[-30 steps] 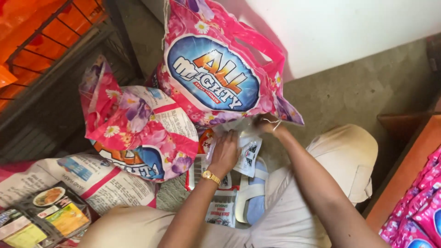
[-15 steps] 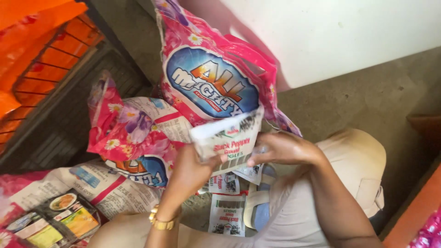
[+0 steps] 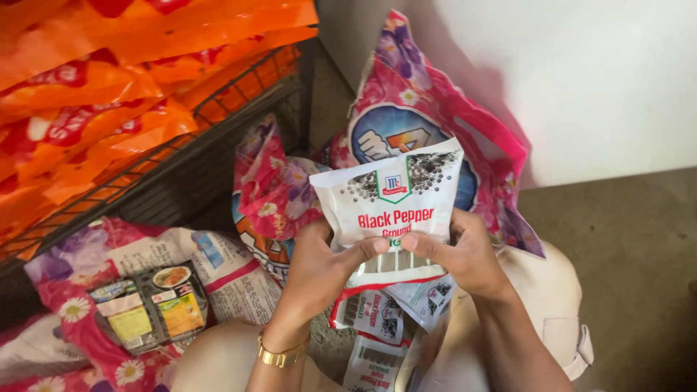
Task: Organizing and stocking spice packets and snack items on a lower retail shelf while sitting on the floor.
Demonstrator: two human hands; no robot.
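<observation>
Both hands, left [image 3: 319, 265] and right [image 3: 465, 254], grasp one white spice packet [image 3: 392, 199] between them; three more packets [image 3: 377, 327] hang below it.

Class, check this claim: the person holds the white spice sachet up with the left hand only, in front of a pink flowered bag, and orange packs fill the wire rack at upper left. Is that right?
Not quite. The head view shows both hands on the white spice sachet: left hand and right hand each grip its lower edge. The pink flowered bag behind it and the orange packs in the wire rack are as stated.
</observation>
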